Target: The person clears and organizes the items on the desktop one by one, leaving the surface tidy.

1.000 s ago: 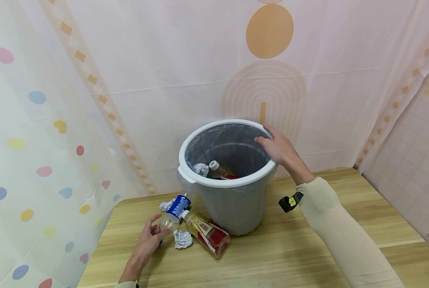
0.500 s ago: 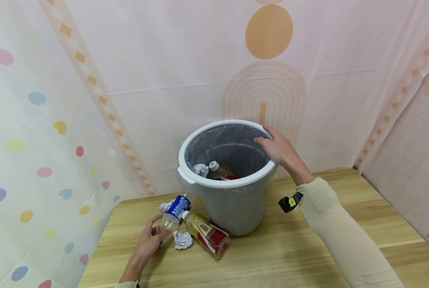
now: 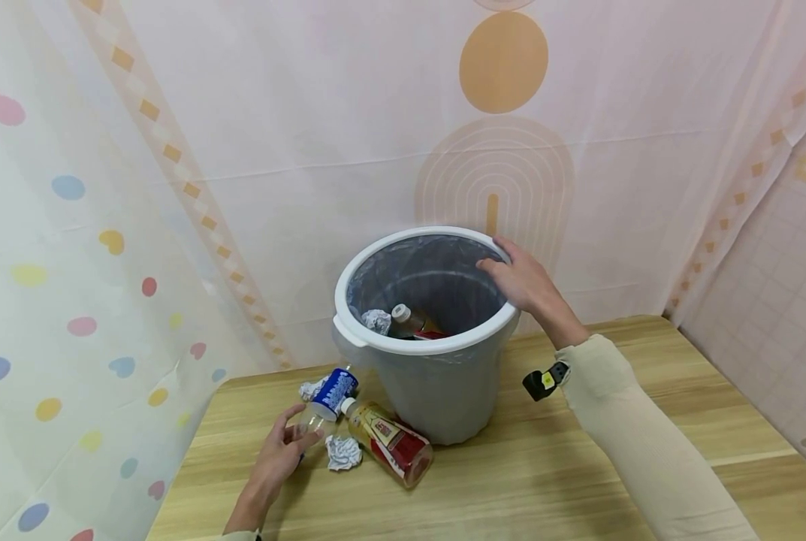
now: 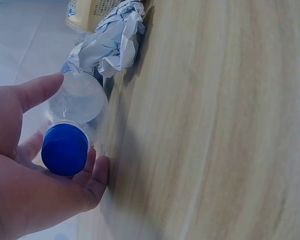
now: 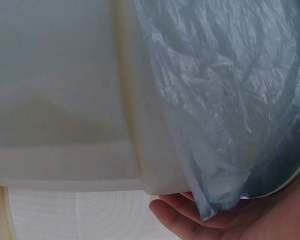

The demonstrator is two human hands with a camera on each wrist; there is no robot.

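Hands [image 3: 277,454] on bottle [image 3: 324,406] (bin rim [image 3: 403,347]).

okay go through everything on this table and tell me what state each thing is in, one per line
Bin: upright, lined, partly filled.
Blue-label bottle: lying down, capped, in the left hand's grip.
Red-label bottle: lying down, capped, against the bin.
Paper ball: crumpled, loose.
Right hand: holding the bin's rim.

The left hand [image 3: 277,458] lies low at the near left, palm turned inward, thumb raised and fingers [image 4: 92,177] loosely curled in a cupping pose. The right arm, in a pale sleeve [image 3: 635,432], stretches forward and up; the right hand [image 3: 520,282] is bent at the wrist, fingers hooked downward.
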